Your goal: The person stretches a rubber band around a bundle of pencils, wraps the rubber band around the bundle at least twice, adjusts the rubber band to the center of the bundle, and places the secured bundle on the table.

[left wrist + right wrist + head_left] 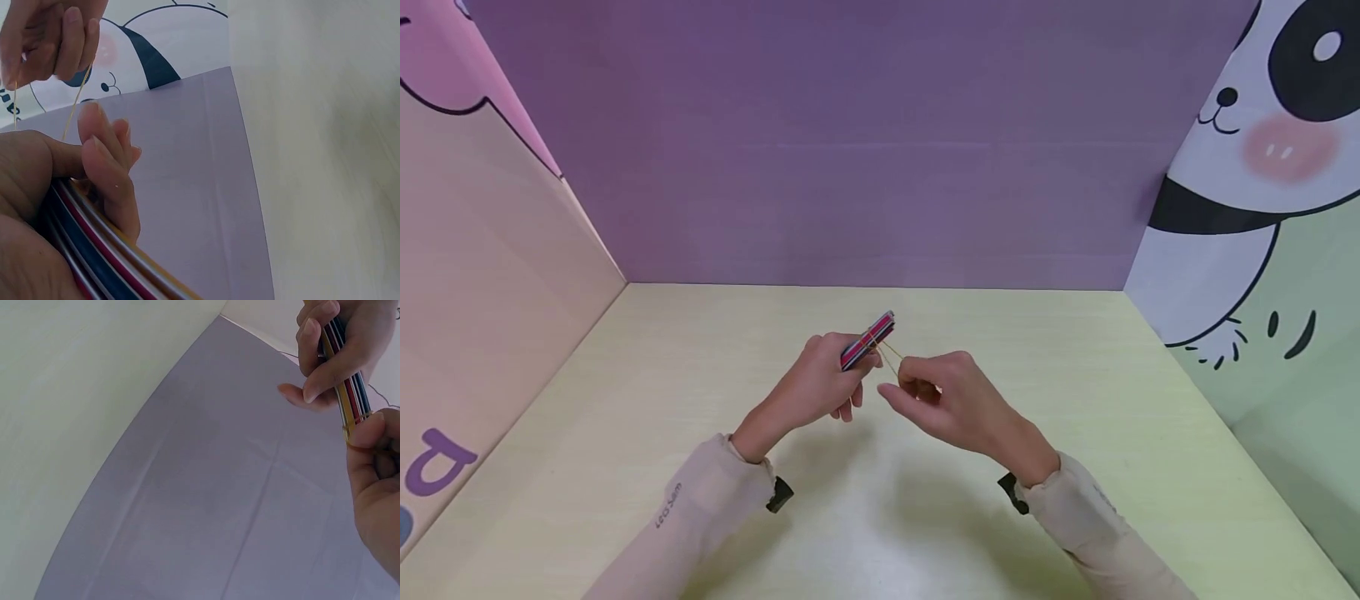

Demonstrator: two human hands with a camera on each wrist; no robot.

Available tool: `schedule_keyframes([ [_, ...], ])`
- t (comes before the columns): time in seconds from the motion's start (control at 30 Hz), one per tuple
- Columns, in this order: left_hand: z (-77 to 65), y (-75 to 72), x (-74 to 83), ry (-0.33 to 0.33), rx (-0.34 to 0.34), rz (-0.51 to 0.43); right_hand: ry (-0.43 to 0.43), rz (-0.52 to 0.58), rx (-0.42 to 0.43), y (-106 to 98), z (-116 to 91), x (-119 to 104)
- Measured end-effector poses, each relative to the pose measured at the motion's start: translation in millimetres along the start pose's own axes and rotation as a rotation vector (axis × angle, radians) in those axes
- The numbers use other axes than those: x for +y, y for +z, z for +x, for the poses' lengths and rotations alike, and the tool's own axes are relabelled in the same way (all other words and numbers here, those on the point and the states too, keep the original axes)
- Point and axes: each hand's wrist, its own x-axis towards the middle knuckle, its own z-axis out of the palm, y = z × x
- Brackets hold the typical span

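Above the pale wooden desk (700, 350), short of its far edge and about midway between its side edges, the left hand (829, 373) grips a slanting bundle of slim, glossy multicoloured sticks (868, 340); a thin yellow elastic band (78, 100) crosses it, its stretched loop hooked by the right hand's (962, 404) curled fingers; gathering looks done and one turn seems on, the taut loop probably left to wind; both hands angle inward, near but apart.
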Motion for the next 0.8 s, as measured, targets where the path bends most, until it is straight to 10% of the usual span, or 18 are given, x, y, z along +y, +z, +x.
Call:
schedule_keyframes([
  [0.4,5.6,-5.4,-10.1,-0.021,0.0,-0.025,0.243,0.039,-0.171,-4.7,1.1,8.7],
  [0.8,7.7,-5.8,-11.8,-0.03,-0.024,-0.048,0.321,0.225,-0.133,-11.0,2.0,11.2],
])
